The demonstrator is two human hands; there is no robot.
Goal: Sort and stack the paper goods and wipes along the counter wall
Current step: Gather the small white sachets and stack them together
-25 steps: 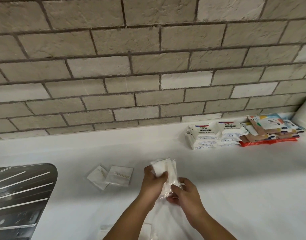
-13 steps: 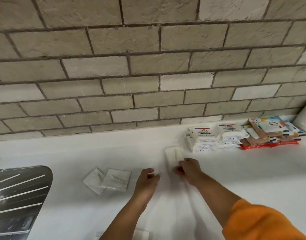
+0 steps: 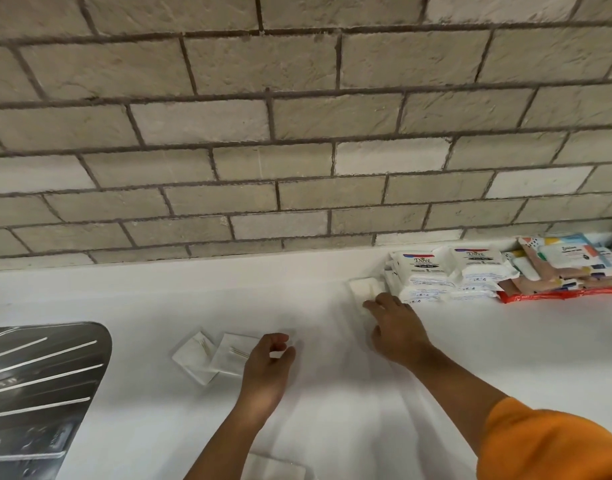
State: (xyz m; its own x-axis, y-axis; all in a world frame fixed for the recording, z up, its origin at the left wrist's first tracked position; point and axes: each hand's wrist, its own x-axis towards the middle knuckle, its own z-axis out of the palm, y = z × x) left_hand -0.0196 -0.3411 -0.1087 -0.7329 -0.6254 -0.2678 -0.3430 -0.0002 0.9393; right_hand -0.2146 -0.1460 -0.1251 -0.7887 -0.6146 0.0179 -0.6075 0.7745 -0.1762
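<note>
While the right hand (image 3: 396, 329) reaches toward two o'clock, its fingertips (image 3: 371, 304) rest on the near edge of a small white pack (image 3: 366, 287). The fingers lie spread and flat, not closed around the pack. That pack lies flat on the white counter (image 3: 505, 341), just left of the Dove packs (image 3: 446, 275), and I cannot tell if it touches them. An orange sleeve (image 3: 554, 445) covers that arm at four o'clock.

Stacked by the brick wall (image 3: 297, 133), the Dove packs sit in two short piles side by side. To their right, at three o'clock, more flat packs (image 3: 567, 268) with many colours lie in a pile, with a red one (image 3: 557, 295) at the bottom.

Near the middle of the counter, the left hand (image 3: 266, 368) is held with its fingers curled and a gap between thumb and fingers. It holds nothing. Its fingers are just beside two square paper packets (image 3: 211, 356) at nine o'clock from it. One packet partly lies over the other, and each shows thin sticks inside.

A shiny metal drainboard (image 3: 37, 393) with raised lines sits at eight o'clock. Another whitish thing (image 3: 276, 467) peeks in at six o'clock, too cut off to tell what it is.
</note>
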